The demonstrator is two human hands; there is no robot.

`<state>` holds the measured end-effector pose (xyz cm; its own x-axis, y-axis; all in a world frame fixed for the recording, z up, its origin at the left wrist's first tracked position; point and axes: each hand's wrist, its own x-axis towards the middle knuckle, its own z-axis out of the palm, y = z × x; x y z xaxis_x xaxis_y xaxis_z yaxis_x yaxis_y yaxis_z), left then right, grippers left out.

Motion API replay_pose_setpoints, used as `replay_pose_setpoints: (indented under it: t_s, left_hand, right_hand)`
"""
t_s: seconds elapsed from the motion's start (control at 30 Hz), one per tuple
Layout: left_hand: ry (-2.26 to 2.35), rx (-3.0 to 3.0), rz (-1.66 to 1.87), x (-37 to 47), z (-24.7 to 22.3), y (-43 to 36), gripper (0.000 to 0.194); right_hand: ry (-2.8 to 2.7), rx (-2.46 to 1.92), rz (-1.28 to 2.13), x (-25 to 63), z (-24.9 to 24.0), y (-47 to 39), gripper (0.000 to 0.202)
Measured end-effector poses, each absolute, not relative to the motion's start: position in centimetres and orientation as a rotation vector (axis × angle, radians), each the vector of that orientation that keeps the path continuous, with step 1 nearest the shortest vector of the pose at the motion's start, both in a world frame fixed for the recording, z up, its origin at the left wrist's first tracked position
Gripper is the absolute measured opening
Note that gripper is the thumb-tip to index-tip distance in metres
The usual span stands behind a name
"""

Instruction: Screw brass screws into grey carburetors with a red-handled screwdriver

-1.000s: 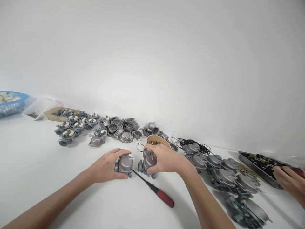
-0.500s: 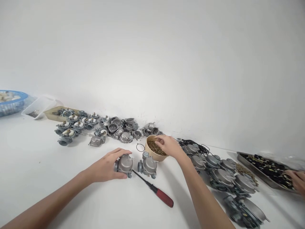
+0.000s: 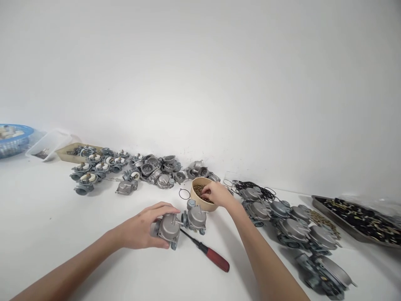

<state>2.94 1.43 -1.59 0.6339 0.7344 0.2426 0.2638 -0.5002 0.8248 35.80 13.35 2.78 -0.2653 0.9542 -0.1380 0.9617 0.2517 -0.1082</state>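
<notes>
My left hand (image 3: pixel 147 228) is closed around a grey metal carburetor (image 3: pixel 169 228), tilted a little, its rounded bowl cover facing up. Just right of it on the table stands a second carburetor (image 3: pixel 196 218). My right hand (image 3: pixel 217 194) reaches into a round cream tub (image 3: pixel 203 205) of small brass-coloured screws (image 3: pixel 198 190). Its fingers are drawn together and the tips are down among the screws, so what they pinch is hidden. A screwdriver (image 3: pixel 216 259) with a red and black handle lies in front, its shaft tip near the held carburetor.
Carburetors with white floats (image 3: pixel 88 179) and loose bowl covers (image 3: pixel 147 169) crowd the back left. More assembled carburetors (image 3: pixel 293 230) stand at right, by black rubber rings (image 3: pixel 250 186) and a metal tray (image 3: pixel 351 232) of dark parts. A blue basket (image 3: pixel 15 142) is far left.
My right hand has lowered deeper into the screw tub. My left hand has shifted the carburetor slightly toward me and right, tilting it. Another person's hand at the right tray has left view.
</notes>
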Motion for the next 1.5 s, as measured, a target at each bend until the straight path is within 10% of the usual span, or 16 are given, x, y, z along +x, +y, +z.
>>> replay_pose_setpoints:
  t_s: [0.57,1.17,1.5]
  left_hand:
    - [0.743,2.101,0.748,1.0,-1.7,3.0,0.063]
    - [0.831,1.572,1.442,3.9,-0.6,0.3,0.014]
    - [0.817,1.456,1.407,3.8,-0.9,0.7,0.017]
  right_hand:
    - [2.686,2.049,-0.406,34.5,6.1,11.4,0.021]
    - [2.931,1.503,-1.869,23.8,6.5,2.3,0.025]
    - [3.070,1.542,-1.757,23.9,5.5,2.7,0.012]
